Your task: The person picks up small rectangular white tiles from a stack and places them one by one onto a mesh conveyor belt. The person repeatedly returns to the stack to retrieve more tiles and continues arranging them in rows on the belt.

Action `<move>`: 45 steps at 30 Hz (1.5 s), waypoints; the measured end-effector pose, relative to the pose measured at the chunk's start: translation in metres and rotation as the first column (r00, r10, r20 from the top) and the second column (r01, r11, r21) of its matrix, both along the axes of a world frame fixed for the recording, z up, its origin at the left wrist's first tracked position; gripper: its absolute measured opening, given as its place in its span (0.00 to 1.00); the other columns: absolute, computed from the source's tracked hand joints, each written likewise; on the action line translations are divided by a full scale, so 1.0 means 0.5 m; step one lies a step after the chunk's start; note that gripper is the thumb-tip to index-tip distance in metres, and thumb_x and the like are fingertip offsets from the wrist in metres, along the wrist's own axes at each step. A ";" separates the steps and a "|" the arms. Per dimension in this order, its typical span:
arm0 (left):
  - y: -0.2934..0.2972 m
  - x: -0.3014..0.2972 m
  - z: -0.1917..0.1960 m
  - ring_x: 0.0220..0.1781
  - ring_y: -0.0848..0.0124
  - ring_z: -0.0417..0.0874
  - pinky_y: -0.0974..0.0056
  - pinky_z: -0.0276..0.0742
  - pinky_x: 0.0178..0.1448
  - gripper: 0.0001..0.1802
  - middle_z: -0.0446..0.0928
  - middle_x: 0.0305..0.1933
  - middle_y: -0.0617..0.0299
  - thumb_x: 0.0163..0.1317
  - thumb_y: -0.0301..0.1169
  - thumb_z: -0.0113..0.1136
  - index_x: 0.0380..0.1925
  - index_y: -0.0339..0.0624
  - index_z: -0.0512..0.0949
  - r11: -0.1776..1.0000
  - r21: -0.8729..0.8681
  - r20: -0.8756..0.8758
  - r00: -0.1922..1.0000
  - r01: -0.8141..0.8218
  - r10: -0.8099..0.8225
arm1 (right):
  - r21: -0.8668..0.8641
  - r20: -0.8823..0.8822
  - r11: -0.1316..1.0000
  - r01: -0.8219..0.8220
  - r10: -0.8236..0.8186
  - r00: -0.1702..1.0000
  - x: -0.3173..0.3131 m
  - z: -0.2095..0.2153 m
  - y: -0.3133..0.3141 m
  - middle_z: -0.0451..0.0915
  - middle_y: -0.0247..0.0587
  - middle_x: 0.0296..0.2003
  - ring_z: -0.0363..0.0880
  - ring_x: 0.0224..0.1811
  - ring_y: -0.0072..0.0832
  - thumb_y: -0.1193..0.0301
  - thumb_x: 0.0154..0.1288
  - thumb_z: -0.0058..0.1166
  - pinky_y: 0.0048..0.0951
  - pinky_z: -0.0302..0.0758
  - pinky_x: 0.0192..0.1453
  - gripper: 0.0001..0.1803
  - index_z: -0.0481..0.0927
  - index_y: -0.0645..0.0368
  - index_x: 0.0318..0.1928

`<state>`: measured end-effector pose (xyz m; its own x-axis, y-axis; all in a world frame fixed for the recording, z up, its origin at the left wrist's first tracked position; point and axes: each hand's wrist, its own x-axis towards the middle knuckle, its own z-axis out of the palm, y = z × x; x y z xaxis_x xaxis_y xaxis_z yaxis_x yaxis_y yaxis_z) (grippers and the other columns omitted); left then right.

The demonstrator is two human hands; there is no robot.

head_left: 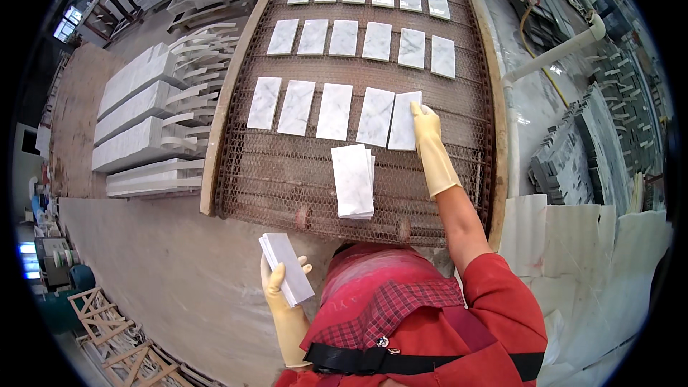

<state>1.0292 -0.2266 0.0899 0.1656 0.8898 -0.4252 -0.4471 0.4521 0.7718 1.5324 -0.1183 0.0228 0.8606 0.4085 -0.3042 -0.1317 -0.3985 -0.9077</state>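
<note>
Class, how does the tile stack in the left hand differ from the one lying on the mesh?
The pale grey oblong stone stack is held in the yellow-gloved left hand; the white oblong stone stack lies on brown wire mesh. The held stack slants more in the picture than the mesh stack. The held stack's face looks greyer than the mesh stack's. Both layer several tiles.

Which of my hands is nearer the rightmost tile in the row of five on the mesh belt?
Right. Your right hand is at that tile, by its upper right corner. Your left hand is off the mesh belt, holding other tiles.
</note>
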 end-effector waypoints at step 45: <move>-0.004 -0.030 -0.024 0.51 0.43 0.87 0.46 0.94 0.45 0.50 0.73 0.65 0.42 0.61 0.38 0.74 0.79 0.34 0.60 1.000 0.005 0.010 1.000 -0.006 0.006 | -0.690 0.442 0.716 -0.105 0.532 0.722 -0.203 0.083 0.151 0.63 0.46 0.82 0.81 0.69 0.47 0.47 0.60 0.78 0.47 0.84 0.64 0.61 0.56 0.49 0.85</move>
<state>1.0142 -0.2287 0.0777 0.1646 0.8930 -0.4189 -0.4578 0.4453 0.7695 1.4311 -0.0427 0.0641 0.7866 0.6128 -0.0753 0.5674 -0.7656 -0.3033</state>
